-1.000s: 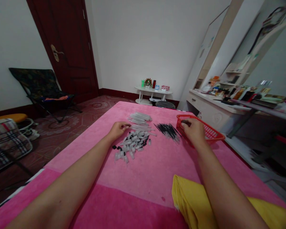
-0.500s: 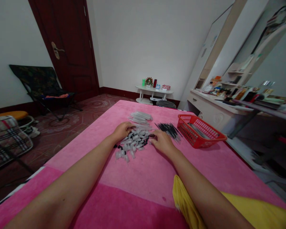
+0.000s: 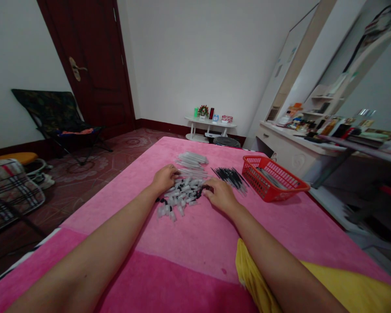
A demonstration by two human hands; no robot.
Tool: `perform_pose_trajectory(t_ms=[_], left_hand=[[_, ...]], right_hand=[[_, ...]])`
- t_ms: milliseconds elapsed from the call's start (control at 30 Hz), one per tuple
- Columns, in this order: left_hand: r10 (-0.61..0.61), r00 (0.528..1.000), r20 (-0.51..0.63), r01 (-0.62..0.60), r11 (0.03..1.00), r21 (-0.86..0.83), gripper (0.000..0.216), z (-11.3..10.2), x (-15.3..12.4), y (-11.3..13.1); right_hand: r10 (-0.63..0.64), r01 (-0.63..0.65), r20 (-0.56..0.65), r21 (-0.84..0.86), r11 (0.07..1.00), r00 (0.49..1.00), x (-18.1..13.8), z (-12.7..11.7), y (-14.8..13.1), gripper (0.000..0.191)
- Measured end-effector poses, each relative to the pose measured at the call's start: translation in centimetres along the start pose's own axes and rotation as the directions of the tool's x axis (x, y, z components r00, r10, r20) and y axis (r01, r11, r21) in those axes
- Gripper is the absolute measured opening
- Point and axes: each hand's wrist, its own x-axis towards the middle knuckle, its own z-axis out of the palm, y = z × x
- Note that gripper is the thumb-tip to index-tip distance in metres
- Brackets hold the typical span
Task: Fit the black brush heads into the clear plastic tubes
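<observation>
A heap of small clear and black pen caps [image 3: 181, 198] lies in the middle of the pink cover [image 3: 195, 243]. My left hand [image 3: 164, 178] rests curled at the heap's far left edge, fingers closed on something I cannot make out. My right hand [image 3: 219, 194] sits at the heap's right edge, fingertips pinched among the caps. Behind the heap lies a row of clear pen barrels [image 3: 193, 161]. To the right of it is a bundle of black refills [image 3: 230, 176].
A red plastic basket [image 3: 273, 179] with a few pens stands at the right of the pink cover. Yellow cloth [image 3: 345, 282] lies at the lower right. A dressing table [image 3: 299, 148], a small white table [image 3: 210, 126], a folding chair [image 3: 57, 119] and a dark door [image 3: 91, 61] stand around.
My right hand left the red basket and moved left to the cap heap, then closed its fingertips among the caps. My left hand stayed at the heap's far edge.
</observation>
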Motion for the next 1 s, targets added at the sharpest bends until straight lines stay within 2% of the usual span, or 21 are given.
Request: perform_pose_trajectory(t_ms=[133,267,433,600,733,867,1000], left_hand=[[-0.039,0.997,-0.071,0.041,0.999,0.022,0.018,-0.4,-0.2,0.4],[-0.047,0.989,-0.139,0.047,0.999,-0.002,0.017,-0.4,-0.3,1.1],[0.040,0.988,-0.151,-0.051,0.997,-0.065,0.018,-0.6,-0.4,1.8],[0.095,0.985,-0.141,-0.103,0.993,-0.053,0.024,-0.8,-0.6,1.9],[0.084,0.988,-0.132,-0.090,0.995,-0.047,0.023,-0.8,-0.6,1.9],[0.071,0.991,-0.117,-0.075,0.997,-0.033,0.022,-0.8,-0.6,1.9],[0.078,0.990,-0.119,-0.084,0.996,-0.039,0.023,-1.0,-0.7,2.0]], right_hand=[[0.201,-0.223,-0.130,-0.180,0.958,0.971,0.1,-0.4,2.5,0.018],[0.347,-0.385,-0.170,-0.334,0.860,0.922,0.2,-0.1,4.8,0.020],[0.444,-0.460,-0.139,-0.409,0.788,0.885,0.6,0.5,5.3,0.021],[0.512,-0.525,-0.148,-0.397,0.753,0.846,0.6,-0.1,4.9,0.024],[0.520,-0.538,-0.152,-0.346,0.769,0.841,-0.1,-1.1,5.4,0.022],[0.471,-0.533,-0.292,-0.188,0.825,0.832,-0.5,-1.7,6.1,0.023],[0.313,-0.304,-0.377,0.084,0.949,0.872,-0.5,-1.8,6.4,0.021]])
